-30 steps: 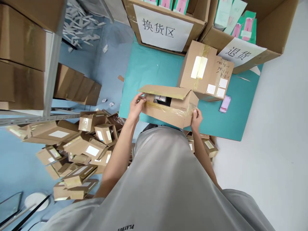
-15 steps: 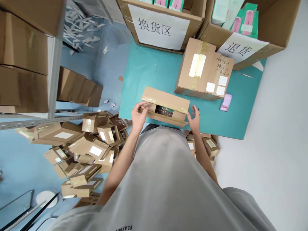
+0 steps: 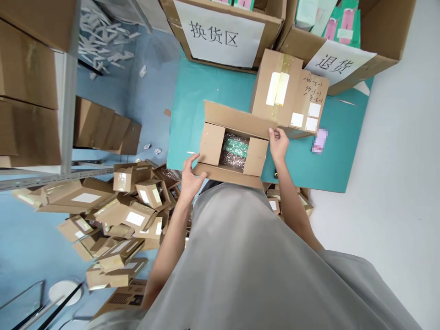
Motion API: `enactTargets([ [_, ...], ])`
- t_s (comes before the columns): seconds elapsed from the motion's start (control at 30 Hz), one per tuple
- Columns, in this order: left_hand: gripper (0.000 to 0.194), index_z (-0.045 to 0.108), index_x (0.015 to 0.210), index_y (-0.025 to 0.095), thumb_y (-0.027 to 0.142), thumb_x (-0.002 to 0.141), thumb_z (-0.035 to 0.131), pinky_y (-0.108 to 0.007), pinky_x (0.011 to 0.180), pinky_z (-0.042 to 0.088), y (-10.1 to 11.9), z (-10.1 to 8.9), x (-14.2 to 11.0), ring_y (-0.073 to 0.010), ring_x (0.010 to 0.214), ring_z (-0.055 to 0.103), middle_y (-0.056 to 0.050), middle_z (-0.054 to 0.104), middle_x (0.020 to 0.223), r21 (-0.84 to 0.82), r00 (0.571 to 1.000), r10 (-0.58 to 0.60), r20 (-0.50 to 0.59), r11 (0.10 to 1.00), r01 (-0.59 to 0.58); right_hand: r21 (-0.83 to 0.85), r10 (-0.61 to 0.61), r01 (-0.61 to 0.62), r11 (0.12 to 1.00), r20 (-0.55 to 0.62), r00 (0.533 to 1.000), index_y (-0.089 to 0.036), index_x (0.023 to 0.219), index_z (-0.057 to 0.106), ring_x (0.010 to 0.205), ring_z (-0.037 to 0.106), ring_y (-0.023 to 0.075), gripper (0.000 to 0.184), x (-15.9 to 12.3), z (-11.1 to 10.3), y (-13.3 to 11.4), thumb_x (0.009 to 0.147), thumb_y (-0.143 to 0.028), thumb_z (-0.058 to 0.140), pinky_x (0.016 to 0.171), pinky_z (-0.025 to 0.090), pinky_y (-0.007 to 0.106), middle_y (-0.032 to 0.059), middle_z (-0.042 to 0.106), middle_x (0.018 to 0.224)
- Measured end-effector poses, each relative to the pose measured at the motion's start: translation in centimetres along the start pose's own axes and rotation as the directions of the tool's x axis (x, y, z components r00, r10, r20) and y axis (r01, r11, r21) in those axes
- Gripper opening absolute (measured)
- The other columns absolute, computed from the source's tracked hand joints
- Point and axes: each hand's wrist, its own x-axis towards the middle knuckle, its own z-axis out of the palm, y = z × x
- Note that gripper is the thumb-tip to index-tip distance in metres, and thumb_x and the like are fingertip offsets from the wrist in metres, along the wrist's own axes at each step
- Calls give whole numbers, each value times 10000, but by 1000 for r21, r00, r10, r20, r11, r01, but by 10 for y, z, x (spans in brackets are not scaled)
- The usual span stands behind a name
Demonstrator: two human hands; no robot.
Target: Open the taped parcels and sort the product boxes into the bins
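Note:
An opened cardboard box (image 3: 212,143) lies on the green table in front of me, its long flaps folded out to the far and near sides. Between its two short flaps, a bubble-wrapped item (image 3: 235,150) with a green part shows inside. My left hand (image 3: 191,179) is at the near left corner, thumb on the near flap and forefinger by the box's left side, gripping the corner. With thumb and fingers closed, my right hand (image 3: 279,143) pinches the right end of the far flap.
Taped cartons (image 3: 277,85) stand behind the box on the table (image 3: 202,78). Two large labelled boxes (image 3: 220,34) with pink-and-green packages are at the back. A pixelated pink item (image 3: 320,140) lies at right. Discarded boxes (image 3: 120,206) heap on the floor at left, below a shelf (image 3: 68,114).
The long flaps have swung apart, uncovering the short flaps and more of the wrapped item. My right hand has moved up with the far flap; my left hand has moved down to the near corner.

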Motion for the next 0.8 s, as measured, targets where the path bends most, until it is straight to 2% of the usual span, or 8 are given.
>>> enactTargets([
  [0.1, 837, 616, 1593, 264, 209, 778, 801, -542, 1384, 376, -24, -8, -8, -376, 1620, 497, -139, 558, 1692, -23, 990, -113, 85, 993, 115, -18, 121, -121, 992, -12, 993, -108, 1428, 621, 957, 746, 228, 501, 10, 15, 0, 1128, -501, 547, 934, 551, 330, 110, 799, 1022],
  [0.2, 963, 501, 1689, 249, 270, 794, 856, -556, 1414, 308, -45, -7, -4, -395, 1690, 395, -172, 465, 1771, 7, 962, -215, 170, 976, 218, -38, 136, -137, 990, -22, 990, -127, 1446, 581, 970, 752, 230, 463, 9, 25, 1, 1132, -466, 549, 933, 536, 327, 115, 801, 1060],
  [0.37, 1170, 238, 1784, 72, 240, 804, 854, -638, 1436, 159, -55, 17, 9, -478, 1744, 225, -319, 318, 1818, 169, 962, -245, 119, 960, 224, -49, 122, -122, 991, -8, 993, -168, 1345, 614, 986, 752, 233, 340, -1, 27, 2, 1135, -422, 535, 935, 544, 333, 114, 796, 1088],
  [0.47, 1145, 123, 1805, 50, 194, 873, 773, -639, 1442, 123, -41, 23, 6, -473, 1770, 135, -336, 163, 1866, 205, 988, -140, 72, 971, 122, -89, 90, -99, 991, -94, 991, -182, 1301, 630, 1038, 726, 241, 289, -15, 21, 0, 1105, -390, 590, 983, 555, 359, 121, 772, 1143],
  [0.53, 1100, 166, 1812, 91, 168, 884, 751, -690, 1431, 86, -24, 17, 3, -487, 1781, 9, -300, 35, 1898, 300, 997, -31, 67, 954, 9, -165, 7, -38, 986, -185, 983, -195, 1256, 661, 1133, 691, 274, 248, -33, 15, -3, 1101, -375, 591, 1053, 550, 415, 141, 742, 1201],
  [0.63, 868, 452, 1735, 220, 159, 913, 724, -774, 1398, 69, 9, 10, 4, -486, 1766, -159, -166, -53, 1933, 499, 979, 84, 187, 850, -168, -257, -139, 91, 962, -175, 975, -190, 1274, 711, 1245, 638, 332, 293, -73, 12, -16, 1129, -376, 536, 1125, 525, 505, 185, 711, 1301],
  [0.73, 535, 689, 1539, 259, 232, 1005, 670, -782, 1397, 59, 39, 18, 16, -463, 1764, -178, -81, -9, 1944, 575, 917, 156, 368, 736, -357, -247, -206, 208, 946, 36, 978, -186, 1440, 696, 1251, 637, 340, 393, -115, 21, -35, 1158, -391, 514, 1129, 537, 508, 180, 743, 1329],
  [0.8, 408, 756, 1436, 220, 315, 1055, 643, -772, 1407, 51, 52, 30, 28, -466, 1771, -142, -83, 15, 1942, 583, 883, 187, 430, 690, -430, -260, -239, 289, 922, 206, 949, -192, 1443, 724, 1332, 615, 356, 380, -134, 29, -47, 1151, -353, 541, 1158, 531, 524, 183, 736, 1435],
])
